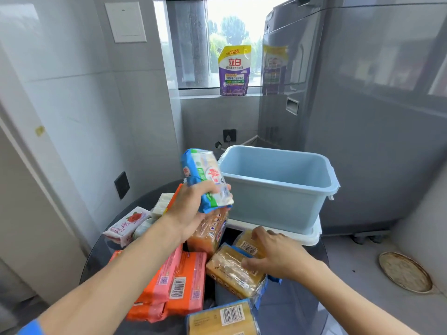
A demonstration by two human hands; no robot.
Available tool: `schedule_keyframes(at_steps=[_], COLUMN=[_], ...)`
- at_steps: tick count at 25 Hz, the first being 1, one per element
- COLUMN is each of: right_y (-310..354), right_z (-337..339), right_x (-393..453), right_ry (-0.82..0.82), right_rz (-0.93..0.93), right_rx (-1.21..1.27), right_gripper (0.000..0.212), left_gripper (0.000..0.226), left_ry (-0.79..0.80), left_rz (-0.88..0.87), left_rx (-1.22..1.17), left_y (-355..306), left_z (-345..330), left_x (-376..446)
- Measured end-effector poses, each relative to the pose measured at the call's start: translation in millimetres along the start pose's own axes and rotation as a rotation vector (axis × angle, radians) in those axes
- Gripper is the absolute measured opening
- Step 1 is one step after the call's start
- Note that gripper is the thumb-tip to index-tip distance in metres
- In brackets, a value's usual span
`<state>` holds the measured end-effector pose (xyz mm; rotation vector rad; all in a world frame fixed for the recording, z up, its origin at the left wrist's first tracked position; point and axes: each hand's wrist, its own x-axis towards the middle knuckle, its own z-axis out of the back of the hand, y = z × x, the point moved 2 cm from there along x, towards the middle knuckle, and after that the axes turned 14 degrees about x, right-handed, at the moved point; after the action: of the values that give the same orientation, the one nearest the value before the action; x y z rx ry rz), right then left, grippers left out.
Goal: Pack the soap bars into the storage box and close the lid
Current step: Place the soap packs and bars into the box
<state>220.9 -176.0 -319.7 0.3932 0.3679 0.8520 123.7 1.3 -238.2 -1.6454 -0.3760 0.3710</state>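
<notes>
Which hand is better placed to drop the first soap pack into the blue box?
Left. The left hand already grips a blue-wrapped soap pack, raised beside the empty blue box; the right hand is low on the yellow bars.

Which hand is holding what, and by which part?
Left hand grips the blue-wrapped soap pack round its lower end. Right hand rests on the yellow soap bars, not lifting any.

Pale blue box, orange soap packs

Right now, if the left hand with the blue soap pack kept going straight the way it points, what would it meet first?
Probably the blue storage box: the left hand tilts its blue-wrapped soap pack up and right toward the box's near-left rim, though depth is unclear.
</notes>
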Motion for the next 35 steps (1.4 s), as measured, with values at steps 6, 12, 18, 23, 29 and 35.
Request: schedule_keyframes(at_steps=[6, 12, 18, 23, 29, 35], right_y=[-2.1, -14.0, -9.2, -22.7, -19.0, -23.3], right_z=[15.2, 28.3, 9.1, 72.5, 170.3, 190.0], right_x=[1.4, 2.2, 3.2, -37.5, -27.9, 73.7], right_ry=[0.192, 0.185, -0.080, -0.038, -0.011, -0.347], right_rz=[-0.099, -0.106, 0.005, -0.130, 0.104, -0.241], right_rx=[0.127, -0.088, -0.156, 0.817, 1.721, 1.301], right_gripper=[0.083, 0.093, 0.058, 0.071, 0.058, 0.038], left_gripper=[0.029, 0.034, 0.037, 0.040, 0.025, 0.048], left_ry=[-0.150, -0.093, -0.158, -0.200, -0.355, -0.199], left_rz=[0.120, 0.159, 0.141, 0.006, -0.204, -0.156], left_rx=[-0.114, -0.094, -0.041, -0.071, 0.327, 1.324], left_y=[-2.3, -5.5, 0.7, -18.1, -62.8, -47.2], left_z=[-6.2, -15.4, -25.3, -20.6, -38.0, -66.5], left_x=[10.0, 10.2, 9.9, 17.7, 91.8, 180.3])
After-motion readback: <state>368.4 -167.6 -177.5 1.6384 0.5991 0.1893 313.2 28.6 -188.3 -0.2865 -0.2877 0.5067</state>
